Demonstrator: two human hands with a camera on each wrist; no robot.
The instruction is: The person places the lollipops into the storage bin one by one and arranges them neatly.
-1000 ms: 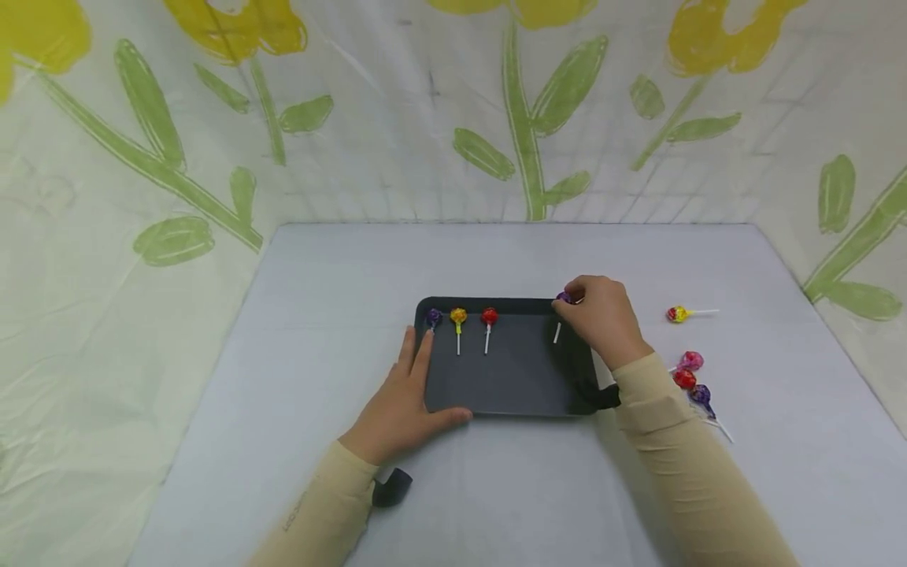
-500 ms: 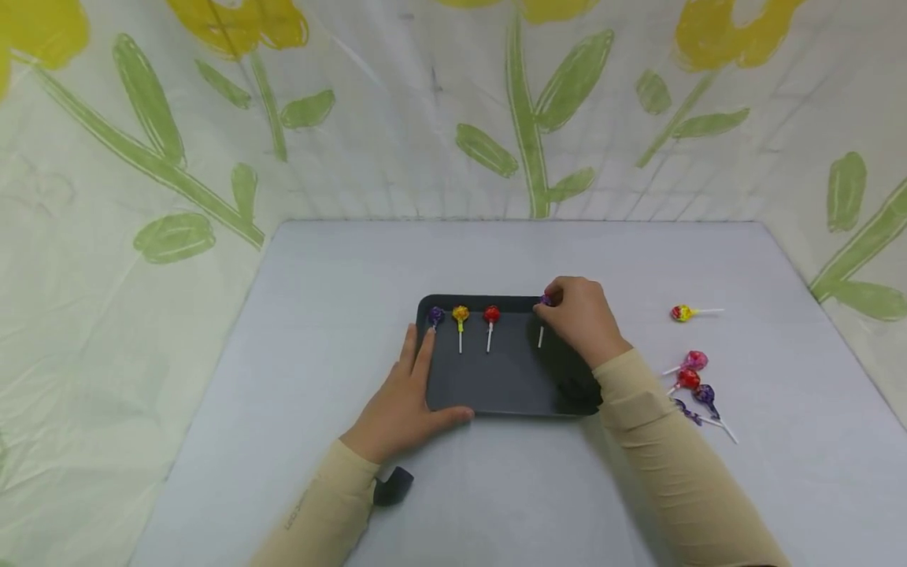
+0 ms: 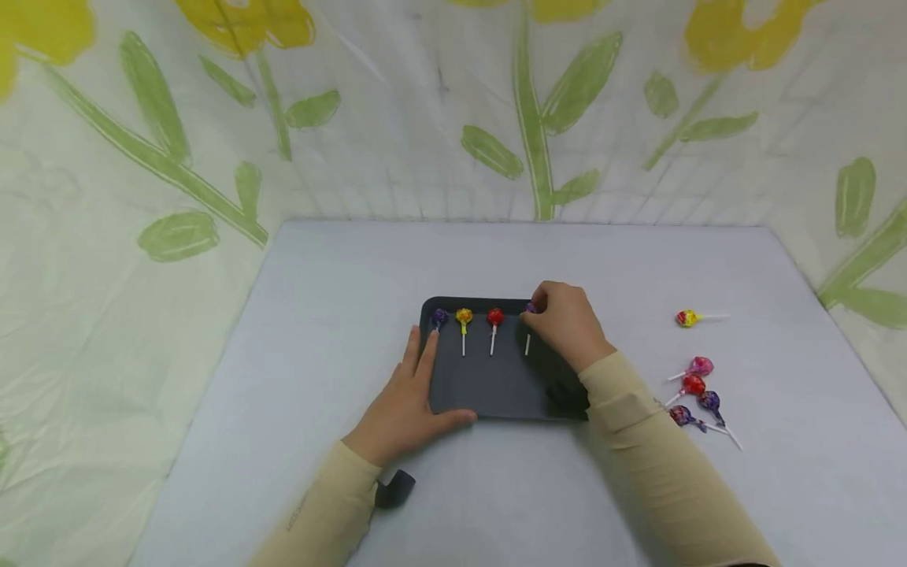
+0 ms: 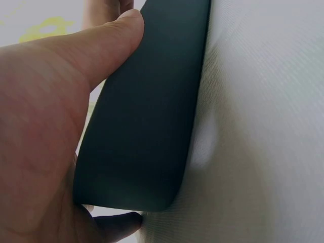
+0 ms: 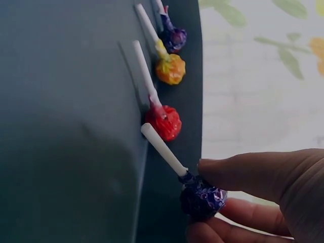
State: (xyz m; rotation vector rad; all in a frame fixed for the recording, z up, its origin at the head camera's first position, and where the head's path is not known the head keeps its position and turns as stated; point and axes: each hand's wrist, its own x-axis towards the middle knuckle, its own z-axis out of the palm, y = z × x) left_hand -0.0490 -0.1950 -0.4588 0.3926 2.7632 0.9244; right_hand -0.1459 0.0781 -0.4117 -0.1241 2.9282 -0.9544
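Note:
My right hand (image 3: 569,324) pinches a purple-wrapped lollipop (image 5: 201,198) by its head between thumb and fingers, over the far rim of a dark grey baking tray (image 3: 489,390). Its white stick points toward the tray's middle. Three lollipops stand in a row along the tray's far side: a purple one (image 3: 439,316) in the corner, a yellow-orange one (image 3: 464,316), and a red one (image 3: 495,316) nearest the held one. My left hand (image 3: 397,405) rests on the tray's left front corner, its fingers straight along the left side and its thumb on the front rim.
Right of the tray, a loose cluster lies on the white table (image 3: 298,315): a pink lollipop (image 3: 701,366), a red lollipop (image 3: 694,384) and two purple ones, partly beside my right sleeve (image 3: 666,441). Farther back lies a yellow-and-red lollipop (image 3: 686,317). A flower-painted curtain hangs behind.
My right hand has moved left along the tray's far side with the purple lollipop, closer to the red one. The left hand has stayed at the tray's corner.

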